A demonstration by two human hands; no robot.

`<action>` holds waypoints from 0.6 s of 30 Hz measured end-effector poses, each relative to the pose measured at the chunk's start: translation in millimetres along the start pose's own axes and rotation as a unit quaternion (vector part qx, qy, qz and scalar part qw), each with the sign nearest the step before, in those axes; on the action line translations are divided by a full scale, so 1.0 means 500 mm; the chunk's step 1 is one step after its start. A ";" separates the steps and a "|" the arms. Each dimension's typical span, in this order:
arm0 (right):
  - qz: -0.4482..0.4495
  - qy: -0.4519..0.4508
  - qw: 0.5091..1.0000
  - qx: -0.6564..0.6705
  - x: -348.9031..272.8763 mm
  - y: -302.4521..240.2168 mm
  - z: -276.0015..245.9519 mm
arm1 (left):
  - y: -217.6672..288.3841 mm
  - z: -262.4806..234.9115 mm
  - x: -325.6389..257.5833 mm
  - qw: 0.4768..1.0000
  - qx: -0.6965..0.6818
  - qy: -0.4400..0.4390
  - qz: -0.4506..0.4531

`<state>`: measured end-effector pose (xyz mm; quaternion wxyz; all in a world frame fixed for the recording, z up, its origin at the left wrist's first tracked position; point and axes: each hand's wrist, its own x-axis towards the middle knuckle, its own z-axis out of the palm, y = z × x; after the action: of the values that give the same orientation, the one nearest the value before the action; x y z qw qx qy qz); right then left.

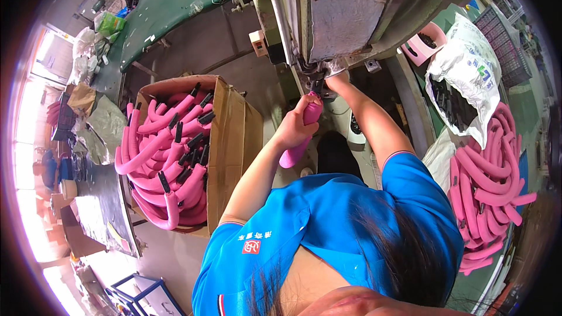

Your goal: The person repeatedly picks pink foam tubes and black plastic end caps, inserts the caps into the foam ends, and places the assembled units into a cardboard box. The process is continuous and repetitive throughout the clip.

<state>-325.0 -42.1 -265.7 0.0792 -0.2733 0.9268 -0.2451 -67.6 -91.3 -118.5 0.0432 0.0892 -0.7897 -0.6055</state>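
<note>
My left hand point(297, 124) is wrapped around a pink foam tube point(294, 154), which stands at a slant just below the head of a press-like machine point(346, 26). At the tube's upper end a black piece point(317, 85) meets the machine's working point. My right hand point(336, 80) reaches up to the underside of the machine, right of the tube's tip. Its fingers are hidden there, so whether they hold anything does not show.
On the left, a cardboard box point(237, 146) holds many pink tubes with black ends. More pink tubes point(489, 184) are heaped at the right, below a white sack point(465, 70) of black pieces. A pink bin point(426, 45) stands beyond; a green table point(181, 6) lies far left.
</note>
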 end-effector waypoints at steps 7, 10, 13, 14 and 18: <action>-0.167 0.049 0.949 0.263 -0.049 -0.034 -0.139 | 0.024 -0.001 0.000 0.998 -0.032 -0.031 -0.038; 0.018 -0.099 0.892 0.440 -0.105 -0.073 -0.224 | 0.019 0.002 0.000 0.999 -0.029 -0.029 -0.012; 0.078 -0.097 0.852 0.508 -0.138 -0.059 -0.239 | 0.013 0.003 0.001 0.999 -0.008 -0.019 0.030; 0.076 -0.121 0.843 0.519 -0.147 -0.061 -0.245 | 0.016 -0.001 0.000 0.999 0.002 -0.009 0.040; 0.067 -0.177 0.720 0.668 -0.197 -0.077 -0.279 | 0.079 -0.024 -0.007 1.000 -0.002 -0.023 -0.005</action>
<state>-263.7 40.8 -124.1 0.4195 -0.1253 0.5080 -0.7418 -65.4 -92.3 -77.2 0.0219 0.0794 -0.7890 -0.6089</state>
